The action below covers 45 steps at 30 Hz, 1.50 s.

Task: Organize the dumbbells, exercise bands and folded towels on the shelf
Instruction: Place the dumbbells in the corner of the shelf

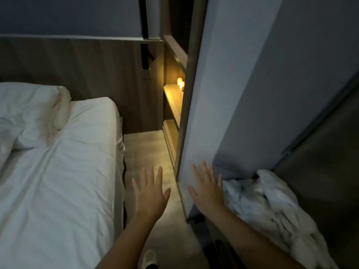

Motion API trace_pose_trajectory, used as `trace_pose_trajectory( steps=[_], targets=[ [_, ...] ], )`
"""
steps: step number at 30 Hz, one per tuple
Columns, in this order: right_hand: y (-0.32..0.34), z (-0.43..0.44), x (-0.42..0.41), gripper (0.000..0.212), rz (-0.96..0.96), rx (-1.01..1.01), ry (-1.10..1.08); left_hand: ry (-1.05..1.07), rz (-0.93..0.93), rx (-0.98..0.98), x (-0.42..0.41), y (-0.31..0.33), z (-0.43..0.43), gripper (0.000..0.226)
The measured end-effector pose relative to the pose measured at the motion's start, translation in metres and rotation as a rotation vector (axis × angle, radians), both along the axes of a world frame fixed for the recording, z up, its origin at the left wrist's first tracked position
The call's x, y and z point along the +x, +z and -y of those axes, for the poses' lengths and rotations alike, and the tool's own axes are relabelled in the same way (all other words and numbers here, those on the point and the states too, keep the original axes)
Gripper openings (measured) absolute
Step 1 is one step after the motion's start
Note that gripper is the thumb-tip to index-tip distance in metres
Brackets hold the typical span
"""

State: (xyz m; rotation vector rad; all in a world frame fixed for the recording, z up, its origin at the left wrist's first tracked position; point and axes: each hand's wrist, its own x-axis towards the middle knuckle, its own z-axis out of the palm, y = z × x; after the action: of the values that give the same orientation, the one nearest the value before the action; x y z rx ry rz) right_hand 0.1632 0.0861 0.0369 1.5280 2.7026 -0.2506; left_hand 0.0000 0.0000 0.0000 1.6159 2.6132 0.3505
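Two hands are held spread wide and empty: the left hand (149, 193) over a narrow strip of pale wooden floor (143, 148), the right hand (207, 189) before the grey wall panel (223, 113), just beside one crumpled white cloth (262, 200). The strip is bounded leftward by one white-sheeted bed (68, 162); one lit wooden shelf (172, 98) is recessed beyond.
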Motion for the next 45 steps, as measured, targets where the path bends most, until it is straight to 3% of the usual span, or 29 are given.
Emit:
trace_pose_trajectory(
  steps=[9, 22, 30, 37, 45],
  targets=[
    [-0.016, -0.065, -0.100, 0.075, -0.056, 0.008, -0.078, -0.095, 0.030, -0.029, -0.114, -0.003, -0.074, 0.078],
    [-0.044, -0.168, -0.198, 0.070, 0.031, -0.069, -0.059, -0.073, 0.081, -0.065, -0.221, -0.019, -0.168, 0.075],
    [-0.051, -0.293, -0.283, 0.072, 0.021, -0.077, -0.070, -0.060, 0.092, -0.215, -0.311, -0.016, -0.285, 0.074],
    [-0.044, -0.383, -0.343, 0.072, 0.044, -0.067, -0.035, -0.034, 0.126, -0.210, -0.370, -0.010, -0.373, 0.074],
    [-0.055, -0.472, -0.394, 0.070, 0.092, -0.108, -0.143, -0.165, 0.134, -0.257, -0.448, -0.010, -0.494, 0.071]
  ],
)
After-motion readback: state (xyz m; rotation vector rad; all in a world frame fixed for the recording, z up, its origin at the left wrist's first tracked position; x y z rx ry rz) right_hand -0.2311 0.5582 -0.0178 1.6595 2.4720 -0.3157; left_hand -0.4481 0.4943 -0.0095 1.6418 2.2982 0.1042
